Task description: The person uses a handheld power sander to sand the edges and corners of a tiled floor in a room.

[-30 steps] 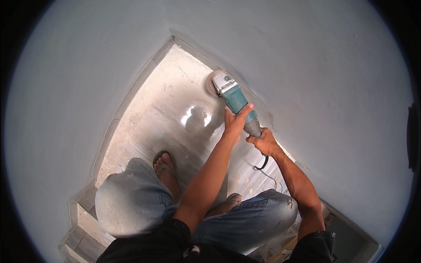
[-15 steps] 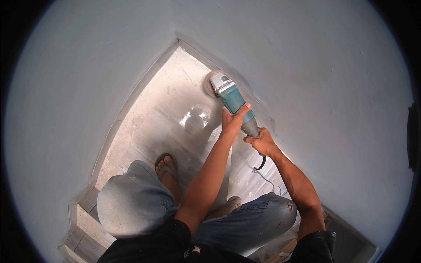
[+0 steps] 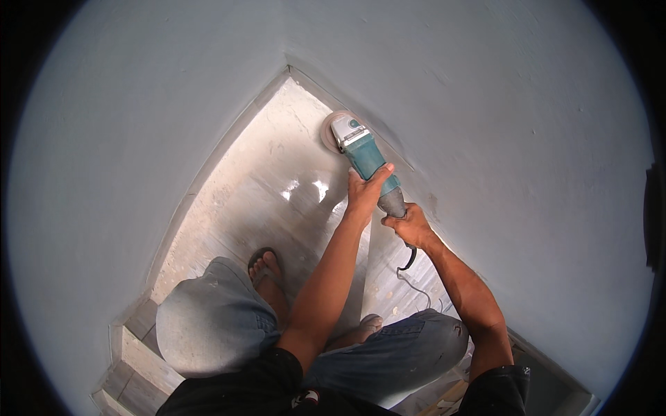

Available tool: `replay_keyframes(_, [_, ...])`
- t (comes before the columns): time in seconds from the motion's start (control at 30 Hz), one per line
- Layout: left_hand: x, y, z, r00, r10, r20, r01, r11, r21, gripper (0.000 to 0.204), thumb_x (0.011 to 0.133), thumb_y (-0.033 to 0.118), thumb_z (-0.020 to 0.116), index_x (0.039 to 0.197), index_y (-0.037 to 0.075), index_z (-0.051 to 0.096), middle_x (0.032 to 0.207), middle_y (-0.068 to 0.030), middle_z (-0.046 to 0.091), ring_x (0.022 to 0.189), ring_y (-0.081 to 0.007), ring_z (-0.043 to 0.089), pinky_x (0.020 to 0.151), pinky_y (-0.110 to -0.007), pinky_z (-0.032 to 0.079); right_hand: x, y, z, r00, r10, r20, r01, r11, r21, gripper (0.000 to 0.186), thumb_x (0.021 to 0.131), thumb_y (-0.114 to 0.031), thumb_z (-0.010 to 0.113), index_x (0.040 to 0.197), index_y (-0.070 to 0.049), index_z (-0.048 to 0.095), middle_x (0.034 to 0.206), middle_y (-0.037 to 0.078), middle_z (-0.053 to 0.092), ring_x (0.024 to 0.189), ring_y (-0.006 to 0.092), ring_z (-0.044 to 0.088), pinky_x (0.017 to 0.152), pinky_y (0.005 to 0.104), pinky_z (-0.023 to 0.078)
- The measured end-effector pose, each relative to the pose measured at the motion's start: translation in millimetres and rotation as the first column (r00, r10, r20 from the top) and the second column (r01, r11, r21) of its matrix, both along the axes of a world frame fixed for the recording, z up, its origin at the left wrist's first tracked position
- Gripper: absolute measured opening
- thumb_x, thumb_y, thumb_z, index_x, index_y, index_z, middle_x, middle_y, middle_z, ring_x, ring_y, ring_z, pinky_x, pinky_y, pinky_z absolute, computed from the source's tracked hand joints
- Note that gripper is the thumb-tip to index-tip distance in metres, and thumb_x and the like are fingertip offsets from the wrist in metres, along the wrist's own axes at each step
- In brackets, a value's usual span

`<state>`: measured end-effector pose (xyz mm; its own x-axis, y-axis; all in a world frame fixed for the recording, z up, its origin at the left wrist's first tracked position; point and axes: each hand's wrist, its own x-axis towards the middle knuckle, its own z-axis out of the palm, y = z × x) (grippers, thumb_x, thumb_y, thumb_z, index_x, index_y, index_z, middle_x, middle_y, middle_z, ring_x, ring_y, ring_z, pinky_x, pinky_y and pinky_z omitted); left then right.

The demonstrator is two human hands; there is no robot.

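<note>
An angle grinder (image 3: pixel 363 148) with a teal body and silver head lies lengthwise ahead of me, its round disc (image 3: pixel 331 132) close to the skirting strip (image 3: pixel 316 89) along the right wall. Whether the disc touches the strip or the floor, I cannot tell. My left hand (image 3: pixel 365 192) is wrapped round the middle of the teal body, thumb on its right side. Behind it, my right hand (image 3: pixel 412 225) grips the tapered dark rear end. A black cord (image 3: pixel 411 258) comes out below that hand and runs to the floor.
Dusty, shiny floor tiles (image 3: pixel 229 187) fill the corner between two grey walls (image 3: pixel 499 125). Steps with tiled edges (image 3: pixel 142 357) go down at the lower left. A sandalled foot (image 3: pixel 266 267) and a second foot (image 3: pixel 368 326) of mine stand near the cord.
The view has shifted slightly, so the wall corner sits a little further right. Both hands keep their hold on the grinder, which stays near the right skirting with hardly any movement.
</note>
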<state>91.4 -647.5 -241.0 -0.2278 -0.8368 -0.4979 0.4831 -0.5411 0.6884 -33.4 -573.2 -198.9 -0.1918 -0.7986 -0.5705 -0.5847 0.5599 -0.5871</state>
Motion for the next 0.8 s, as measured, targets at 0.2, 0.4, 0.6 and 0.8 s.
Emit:
replay_keyframes(0.2, [6.3,-5.5,2.5,0.998,0.009,-0.063,-0.009,1.000,0.003,0.079,0.078,0.032,0.082,0.127,-0.008,0.035,0.117,-0.0187,0.054,0.108,-0.0230,0.056,0.095,-0.037,0.046,2.9,-4.5,-6.3,1.000,0.003,0.008,-0.003,1.000,-0.008,0.029,0.074,-0.022,0.074,0.087,0.002,0.065,0.062,0.005,0.057,0.054,0.0145,0.054,0.054,0.0330,0.045])
replay_keyframes(0.4, [11.3,-12.6,0.9,0.999,0.010,-0.048,-0.010,1.000,0.002,0.080,0.078,0.033,0.082,0.127,-0.008,0.035,0.117,-0.0187,0.054,0.109,-0.0233,0.056,0.096,-0.037,0.046,10.5,-13.9,-2.8,1.000,-0.008,0.026,0.007,1.000,0.019,0.027,0.074,-0.021,0.074,0.085,0.002,0.064,0.060,0.004,0.056,0.052,0.0134,0.053,0.051,0.0325,0.043])
replay_keyframes(0.6, [17.8,-23.6,-4.5,1.000,0.002,-0.024,-0.001,1.000,0.003,0.081,0.077,0.035,0.082,0.127,-0.009,0.035,0.118,-0.0194,0.053,0.110,-0.0243,0.055,0.097,-0.038,0.045,17.5,-25.4,-2.0,1.000,-0.003,0.009,0.002,0.997,0.074,0.033,0.073,-0.023,0.073,0.093,0.003,0.066,0.071,0.010,0.063,0.065,0.0184,0.058,0.064,0.0340,0.047])
replay_keyframes(0.8, [27.8,-33.7,0.4,1.000,-0.005,-0.030,0.006,1.000,0.006,0.079,0.078,0.034,0.081,0.126,-0.008,0.036,0.118,-0.0194,0.054,0.110,-0.0242,0.055,0.097,-0.038,0.045,28.4,-39.3,7.9,1.000,-0.013,-0.001,0.013,0.989,0.150,0.038,0.072,-0.023,0.072,0.097,0.005,0.067,0.076,0.013,0.066,0.071,0.0208,0.062,0.069,0.0347,0.049])
